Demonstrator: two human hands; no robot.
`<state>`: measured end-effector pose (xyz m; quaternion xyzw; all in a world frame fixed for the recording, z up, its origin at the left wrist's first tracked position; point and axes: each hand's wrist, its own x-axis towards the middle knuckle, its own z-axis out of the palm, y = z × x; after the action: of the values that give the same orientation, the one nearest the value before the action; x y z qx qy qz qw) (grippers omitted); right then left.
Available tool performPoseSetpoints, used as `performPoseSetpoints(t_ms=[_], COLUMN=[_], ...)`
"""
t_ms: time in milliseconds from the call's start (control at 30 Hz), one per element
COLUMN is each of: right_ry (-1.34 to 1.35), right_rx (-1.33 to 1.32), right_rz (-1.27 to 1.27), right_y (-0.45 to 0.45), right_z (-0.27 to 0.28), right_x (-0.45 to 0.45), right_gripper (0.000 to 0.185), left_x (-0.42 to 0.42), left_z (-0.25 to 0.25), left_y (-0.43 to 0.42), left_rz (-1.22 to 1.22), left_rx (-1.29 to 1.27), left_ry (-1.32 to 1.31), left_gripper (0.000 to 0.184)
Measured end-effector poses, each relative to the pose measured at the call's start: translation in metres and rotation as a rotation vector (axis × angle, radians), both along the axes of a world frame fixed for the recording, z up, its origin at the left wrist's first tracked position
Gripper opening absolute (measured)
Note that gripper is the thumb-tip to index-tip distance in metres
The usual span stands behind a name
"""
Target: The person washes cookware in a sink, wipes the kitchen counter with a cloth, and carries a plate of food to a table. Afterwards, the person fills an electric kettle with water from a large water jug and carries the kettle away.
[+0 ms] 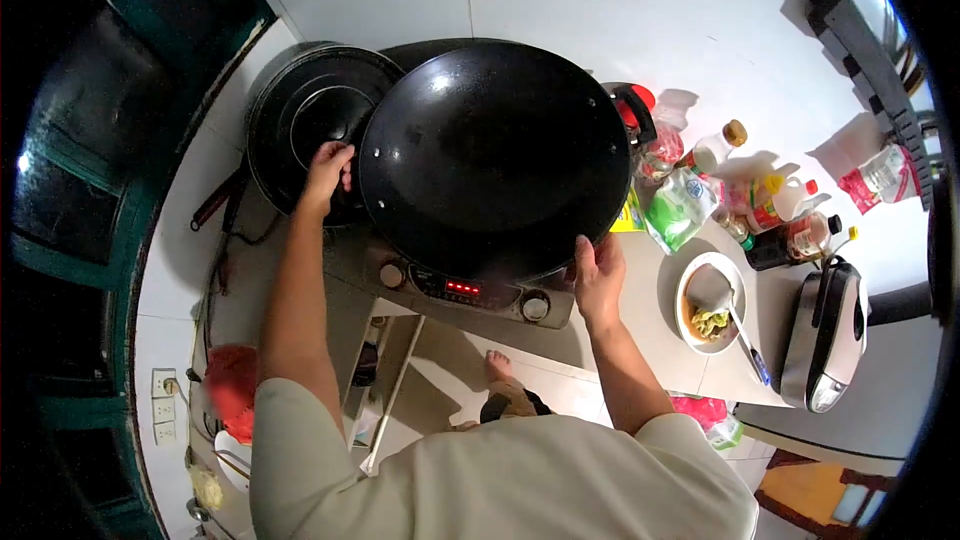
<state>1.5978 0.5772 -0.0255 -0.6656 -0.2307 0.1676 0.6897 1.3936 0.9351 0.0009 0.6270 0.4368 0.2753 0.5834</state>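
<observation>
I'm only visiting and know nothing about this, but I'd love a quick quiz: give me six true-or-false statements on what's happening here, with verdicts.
1. The left hand is at the left side of the wok. True.
2. The right hand is touching the rice cooker. False: it is at the wok's rim.
3. The white plate holds some food and a ladle. True.
4. The stove's display is dark. False: it glows red.
5. No food shows inside the wok. True.
6. In the picture, the bottles stand left of the wok. False: they stand to its right.
</observation>
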Motion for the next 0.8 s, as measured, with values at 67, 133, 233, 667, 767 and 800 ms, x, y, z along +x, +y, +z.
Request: performPoseSetpoints(t_ms=[67, 133, 233, 667, 767, 800], right_ry=[0.003, 0.077, 0.221, -0.059, -0.362, -0.725], right_rx=[-0.059, -0.011, 0.015, -0.245, -0.353, -0.414], right_rz=[0.015, 0.054, 0.140, 1.567, 1.833, 1.876], right_y=[-0.002, -0.005, -0.008, -0.037, -0.063, -0.077], right_z=[0.004, 0.004, 0.023, -0.021, -0.005, 0.008], right_x=[-0.008, -0.015, -0.030, -0.226, -0.343, -0.389], right_gripper=[0.014, 0.015, 0.016, 0.015, 0.022, 0.024], left_x=[0.001, -0.001, -0.012, -0.277, -0.374, -0.406], left_z=[0.001, -0.001, -0.001, -0.019, -0.019, -0.021], left_y=[0.008, 0.005, -0.020, -0.414, -0.510, -0.545], left_rz=[0.013, 0.076, 0.205, -0.015, 0.291, 0.409], left_rx=[0.084, 0.251, 0.527, 0.426, 0.313, 0.266], left_ry=[0.112, 0.228, 0.334, 0.306, 0.383, 0.380], left_gripper=[0.029, 0.043, 0.055, 0.018, 0.016, 0.016])
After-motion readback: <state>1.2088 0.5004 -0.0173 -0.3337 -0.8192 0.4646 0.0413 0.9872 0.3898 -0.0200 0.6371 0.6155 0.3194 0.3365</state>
